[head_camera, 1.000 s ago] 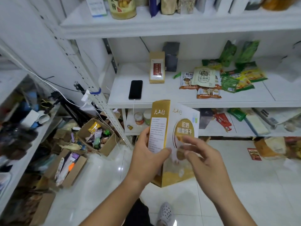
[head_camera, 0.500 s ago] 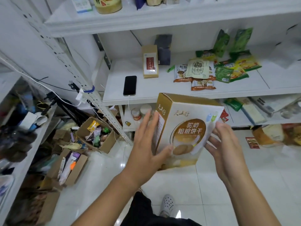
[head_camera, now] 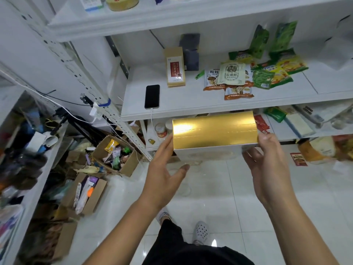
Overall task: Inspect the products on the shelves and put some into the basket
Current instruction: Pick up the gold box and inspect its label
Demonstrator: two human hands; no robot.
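Note:
A biscuit box (head_camera: 214, 131) is held level in front of the shelves, its shiny gold side turned up toward me. My left hand (head_camera: 164, 173) presses straight fingers flat against the box's left end, thumb stretched out below it. My right hand (head_camera: 267, 165) pinches the right end, thumb on top and fingers underneath. Behind the box, the middle shelf (head_camera: 191, 109) carries a tan box with a red label (head_camera: 174, 69), mushroom snack packets (head_camera: 233, 75) and green and yellow packets (head_camera: 273, 73). No basket is in view.
A black phone (head_camera: 151, 96) lies charging on the middle shelf's left part. Small cans (head_camera: 160, 130) stand on the lower shelf. Open cardboard boxes (head_camera: 118, 155) (head_camera: 86, 192) of goods sit on the tiled floor at left, beside a cluttered side shelf (head_camera: 23, 150).
The box has been turned from upright with its printed front showing to lying sideways with the gold side up. My hands moved out to its two ends.

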